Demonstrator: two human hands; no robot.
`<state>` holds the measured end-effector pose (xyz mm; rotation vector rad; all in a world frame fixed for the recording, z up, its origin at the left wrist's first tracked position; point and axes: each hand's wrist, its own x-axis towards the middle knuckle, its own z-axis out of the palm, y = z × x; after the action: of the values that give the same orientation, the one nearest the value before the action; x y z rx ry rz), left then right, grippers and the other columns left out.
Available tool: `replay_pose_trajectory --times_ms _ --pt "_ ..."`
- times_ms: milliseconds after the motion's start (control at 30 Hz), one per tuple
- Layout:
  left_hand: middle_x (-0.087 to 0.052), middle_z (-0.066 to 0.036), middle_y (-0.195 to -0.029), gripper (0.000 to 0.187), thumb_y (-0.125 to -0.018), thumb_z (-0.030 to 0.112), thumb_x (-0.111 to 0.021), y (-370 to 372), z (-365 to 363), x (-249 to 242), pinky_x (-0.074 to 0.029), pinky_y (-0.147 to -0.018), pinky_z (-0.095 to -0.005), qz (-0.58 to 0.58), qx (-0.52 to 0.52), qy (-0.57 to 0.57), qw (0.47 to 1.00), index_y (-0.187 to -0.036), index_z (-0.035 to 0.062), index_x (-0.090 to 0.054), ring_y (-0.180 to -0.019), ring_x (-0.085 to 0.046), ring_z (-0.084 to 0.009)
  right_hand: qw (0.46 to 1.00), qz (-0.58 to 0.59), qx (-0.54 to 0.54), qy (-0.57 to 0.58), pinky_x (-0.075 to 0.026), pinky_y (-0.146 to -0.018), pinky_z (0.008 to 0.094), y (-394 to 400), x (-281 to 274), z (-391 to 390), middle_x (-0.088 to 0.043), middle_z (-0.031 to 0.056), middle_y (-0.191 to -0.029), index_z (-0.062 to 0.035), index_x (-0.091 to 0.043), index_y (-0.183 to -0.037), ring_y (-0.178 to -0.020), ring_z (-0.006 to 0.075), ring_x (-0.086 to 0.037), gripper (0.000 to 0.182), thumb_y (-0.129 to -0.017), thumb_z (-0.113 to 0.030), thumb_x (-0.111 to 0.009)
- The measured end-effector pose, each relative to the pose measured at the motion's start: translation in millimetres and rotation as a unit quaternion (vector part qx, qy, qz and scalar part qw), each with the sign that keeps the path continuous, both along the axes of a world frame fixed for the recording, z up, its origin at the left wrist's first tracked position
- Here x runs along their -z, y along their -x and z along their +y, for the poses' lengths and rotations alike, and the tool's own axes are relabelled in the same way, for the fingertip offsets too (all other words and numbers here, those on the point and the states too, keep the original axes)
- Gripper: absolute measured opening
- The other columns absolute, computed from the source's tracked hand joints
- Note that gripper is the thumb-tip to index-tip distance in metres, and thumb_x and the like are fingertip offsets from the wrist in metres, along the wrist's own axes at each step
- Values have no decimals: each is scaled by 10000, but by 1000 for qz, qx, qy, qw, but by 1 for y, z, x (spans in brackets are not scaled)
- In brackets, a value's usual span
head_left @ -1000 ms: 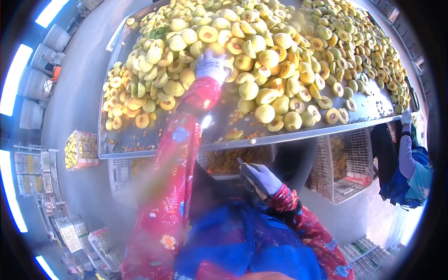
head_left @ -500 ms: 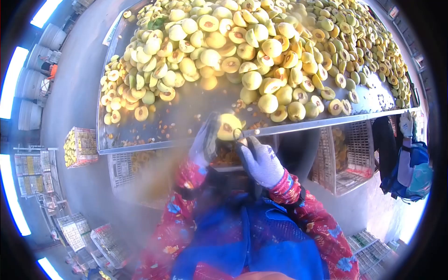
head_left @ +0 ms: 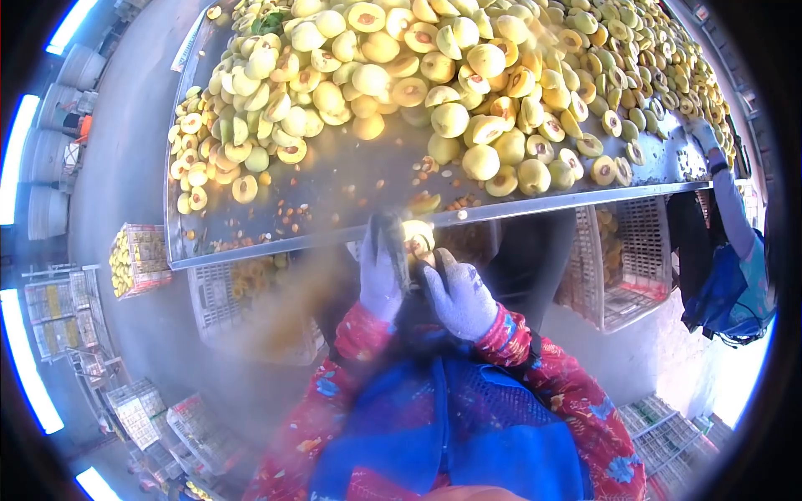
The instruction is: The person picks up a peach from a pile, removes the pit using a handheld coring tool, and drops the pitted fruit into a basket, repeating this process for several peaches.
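Gripped in my left hand (head_left: pixel 383 271) is a yellow peach half (head_left: pixel 418 239), its cut, reddish-centred face showing, just below the metal table's front edge. The dark-palmed, pale purple glove is closed around its left side. My right hand (head_left: pixel 461 299), gloved alike, is closed against the fruit from the lower right. A small looped tool was visible in its fingers a moment ago; the fingers and fruit now mostly hide it. A cut peach piece (head_left: pixel 424 203) lies on the table edge just beyond my hands.
A big heap of halved peaches (head_left: pixel 368 79) covers the metal table (head_left: pixel 334 188), with loose pits scattered near the front. Plastic crates (head_left: pixel 631 267) stand underneath. At the right, a co-worker's gloved hand (head_left: pixel 703 134) reaches onto the table. Another fruit-filled crate (head_left: pixel 142 259) stands left.
Both hands have drawn slightly down toward my body with the peach half, which has turned. A cut piece now lies by the edge. The co-worker's hand has moved up onto the table.
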<state>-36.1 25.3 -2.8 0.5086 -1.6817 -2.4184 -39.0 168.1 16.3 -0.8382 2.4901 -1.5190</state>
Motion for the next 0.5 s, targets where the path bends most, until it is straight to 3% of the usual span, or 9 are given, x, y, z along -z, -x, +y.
replay_pose_trajectory --times_ms 67,133,200,233,300,367,467,500 --pt "-592 -56 -1007 267 -1023 225 -438 -1 9 9 -486 -702 -236 3 -29 -17 999 -1170 18 -523 -824 -559 -107 983 182 -3 -3 -436 -474 416 1 1 0 -550 193 -670 -6 -488 -931 -523 374 -537 161 -915 -151 -557" --pt "-596 -55 -1018 293 -1029 243 -421 2 15 -6 -483 -727 -244 0 -27 56 998 -1144 8 -553 -854 -562 -110 981 181 6 67 -433 -494 390 6 -1 -1 -528 173 -683 0 -508 -940 -537 325 -521 129 -903 -118 -544" --pt "-606 -64 -1018 335 -1030 267 -416 1 19 -6 -500 -785 -271 -29 -24 133 990 -1119 -9 -585 -924 -581 -129 990 -34 -27 134 -435 -521 374 12 -8 4 -521 160 -687 4 -532 -949 -554 284 -517 115 -910 -103 -522" --pt "-605 -64 -1020 331 -1029 258 -413 0 20 -5 -499 -783 -268 -24 -22 134 990 -1120 -10 -584 -928 -581 -127 953 -247 -65 161 -437 -537 371 15 -14 11 -526 157 -684 5 -545 -953 -563 268 -520 120 -922 -105 -507" --pt "-604 -62 -1023 322 -1029 239 -407 0 21 1 -496 -779 -262 -9 -22 136 990 -1121 -14 -583 -935 -581 -124 769 -594 -57 231 -448 -587 374 19 -28 16 -540 148 -687 14 -572 -966 -596 231 -537 197 -970 -156 -473" --pt "-611 -87 -1085 326 -1024 219 -405 -1 11 22 -496 -816 -280 -3 13 152 988 -1155 -27 -576 -989 -584 -153 947 -277 -11 166 -453 -574 376 7 -4 9 -541 150 -681 23 -568 -954 -578 237 -542 238 -985 -189 -463" --pt "-611 -122 -1147 334 -1018 205 -414 -3 -4 8 -495 -866 -316 24 104 365 925 -1192 -36 -565 -1024 -596 -199 983 -177 -1 48 -479 -594 409 -3 7 12 -562 182 -779 48 -554 -1008 -645 294 -589 224 -982 -154 -461" --pt "-607 -148 -1179 367 -1013 216 -423 -3 -14 10 -491 -911 -338 -4 158 328 931 -1236 -50 -541 -1044 -605 -223 990 -141 -6 28 -483 -600 414 -2 9 14 -566 191 -812 48 -550 -1024 -654 311 -592 214 -979 -142 -462"
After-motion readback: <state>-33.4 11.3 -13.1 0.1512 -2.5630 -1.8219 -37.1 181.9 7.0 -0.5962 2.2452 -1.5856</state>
